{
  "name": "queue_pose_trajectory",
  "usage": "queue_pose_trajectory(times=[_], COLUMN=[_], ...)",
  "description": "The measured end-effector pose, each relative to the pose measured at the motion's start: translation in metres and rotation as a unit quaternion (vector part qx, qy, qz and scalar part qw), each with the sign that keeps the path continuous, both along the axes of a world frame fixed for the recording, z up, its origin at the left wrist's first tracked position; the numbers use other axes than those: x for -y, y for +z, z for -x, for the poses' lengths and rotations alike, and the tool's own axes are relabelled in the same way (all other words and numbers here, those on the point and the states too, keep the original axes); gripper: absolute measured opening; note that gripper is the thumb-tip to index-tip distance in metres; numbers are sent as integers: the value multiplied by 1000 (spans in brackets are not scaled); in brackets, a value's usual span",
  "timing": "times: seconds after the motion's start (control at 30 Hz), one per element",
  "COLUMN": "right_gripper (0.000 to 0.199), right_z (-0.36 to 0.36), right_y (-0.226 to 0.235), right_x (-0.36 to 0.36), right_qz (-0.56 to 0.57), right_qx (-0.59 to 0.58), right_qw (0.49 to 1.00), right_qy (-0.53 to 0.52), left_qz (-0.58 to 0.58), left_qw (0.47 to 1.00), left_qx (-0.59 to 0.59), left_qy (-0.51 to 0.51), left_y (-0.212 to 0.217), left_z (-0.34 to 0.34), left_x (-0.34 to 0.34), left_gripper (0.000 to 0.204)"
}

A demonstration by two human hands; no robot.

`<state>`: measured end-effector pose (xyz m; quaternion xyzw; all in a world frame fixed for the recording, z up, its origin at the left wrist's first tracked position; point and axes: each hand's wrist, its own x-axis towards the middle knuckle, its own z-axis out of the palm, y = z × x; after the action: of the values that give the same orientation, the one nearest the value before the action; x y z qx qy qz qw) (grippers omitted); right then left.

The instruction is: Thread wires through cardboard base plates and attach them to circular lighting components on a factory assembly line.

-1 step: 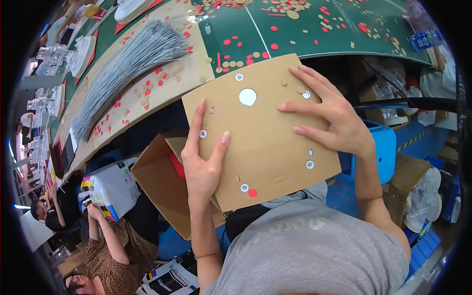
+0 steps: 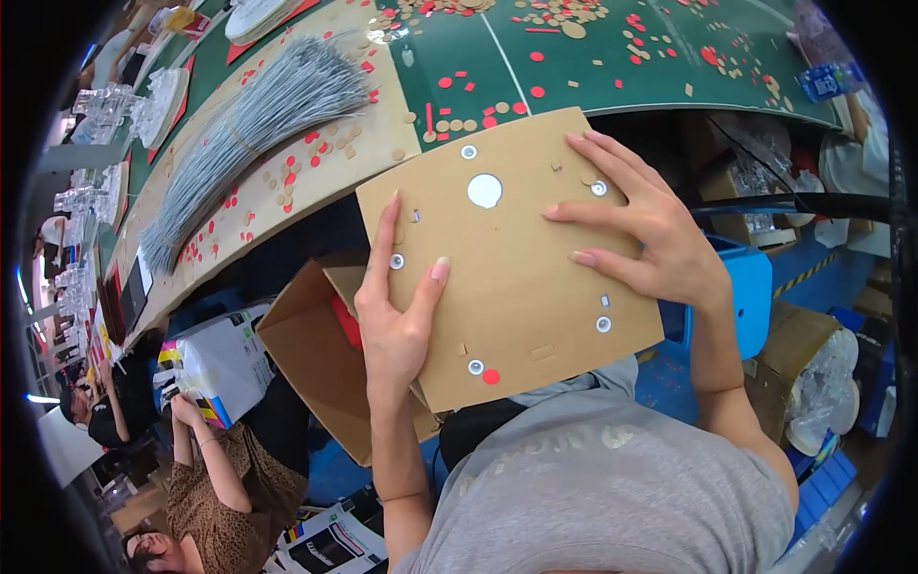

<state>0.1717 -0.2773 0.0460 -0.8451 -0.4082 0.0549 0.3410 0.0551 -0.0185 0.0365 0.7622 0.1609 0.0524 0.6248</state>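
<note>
A tan cardboard panel (image 2: 516, 277) lies tilted in front of me, between the table and my grey shirt. It has one large round cutout (image 2: 485, 190), several pale round rings near its edges, small slots and a red dot (image 2: 491, 377) near its lower edge. My left hand (image 2: 394, 320) grips the panel's left side, with thumb and index finger on its face; the other fingers are hidden. Spread over the upper right part of the panel, my right hand (image 2: 645, 225) rests with its fingers apart, one fingertip close to a ring (image 2: 599, 188).
On the green table (image 2: 564, 81) lie scattered red and tan cardboard scraps. A bundle of thin grey rods (image 2: 253, 139) lies at the left. Below stand an open cardboard box (image 2: 311, 330) and a blue plastic stool (image 2: 746, 287). Another person (image 2: 225, 478) works at the lower left.
</note>
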Motion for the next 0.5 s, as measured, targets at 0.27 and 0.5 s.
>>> queue_pose_trajectory(times=[0.27, 0.5], right_gripper=[43, 36], right_z=[2, -11], right_y=[1, -17], right_x=[6, 3], right_qz=[5, -168], right_qx=[-20, -21], right_qw=[999, 985], right_qy=[44, -15], left_qz=[-489, -467], left_qw=[870, 858], left_qx=[64, 157], left_qy=[1, -142], left_y=[5, 18], left_z=[-1, 15], left_x=[0, 1], left_gripper=[58, 39])
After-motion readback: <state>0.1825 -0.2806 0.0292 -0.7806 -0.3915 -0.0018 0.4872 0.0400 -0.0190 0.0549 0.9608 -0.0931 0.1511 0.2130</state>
